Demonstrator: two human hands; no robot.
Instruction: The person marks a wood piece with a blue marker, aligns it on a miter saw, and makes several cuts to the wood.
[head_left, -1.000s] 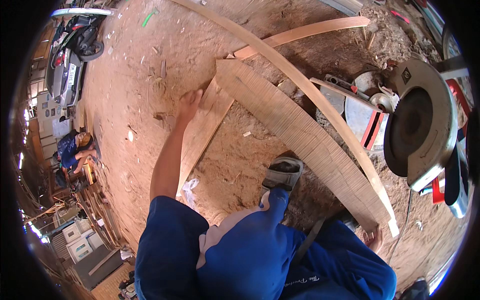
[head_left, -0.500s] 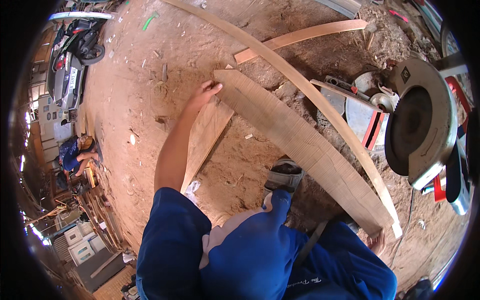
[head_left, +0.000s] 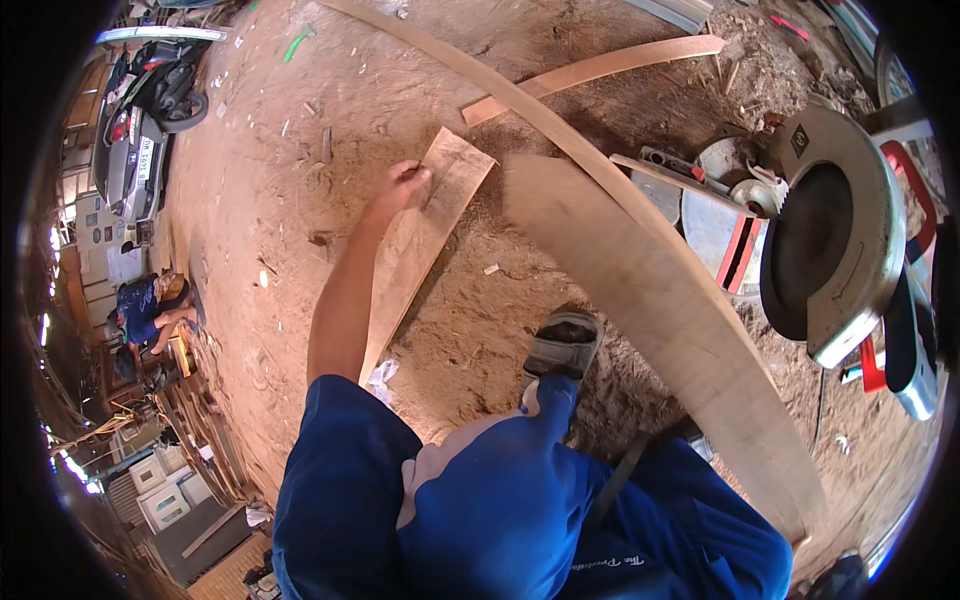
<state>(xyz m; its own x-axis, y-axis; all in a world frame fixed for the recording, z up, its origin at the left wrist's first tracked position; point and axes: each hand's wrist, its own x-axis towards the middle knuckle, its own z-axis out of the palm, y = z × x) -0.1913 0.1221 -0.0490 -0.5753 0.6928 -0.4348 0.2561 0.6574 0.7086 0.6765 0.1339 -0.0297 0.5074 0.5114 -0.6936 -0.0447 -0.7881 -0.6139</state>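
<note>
A wide, curved wooden plank (head_left: 660, 310) stretches diagonally from the middle down to the lower right, its upper end smeared by motion. It overlaps a long, narrow curved wood strip (head_left: 480, 75). My left hand (head_left: 408, 180) is apart from the wide plank, its fingers curled in with nothing visible in them. Beneath that hand, a flat board (head_left: 425, 230) lies slanted on the dirt floor. I cannot see my right hand; the lower end of the wide plank is where it was last visible.
A circular cutting saw (head_left: 840, 240) with a large round guard stands at right. A shorter curved wood piece (head_left: 600, 78) lies at the far side. My shoe (head_left: 565, 345) is between the boards. Far left, another person (head_left: 155, 310) crouches below a parked motorcycle (head_left: 145, 150).
My left hand has let go of the wide plank's upper end. The plank has swung right and down, uncovering the board's far end. My right hand has gone out of sight.
</note>
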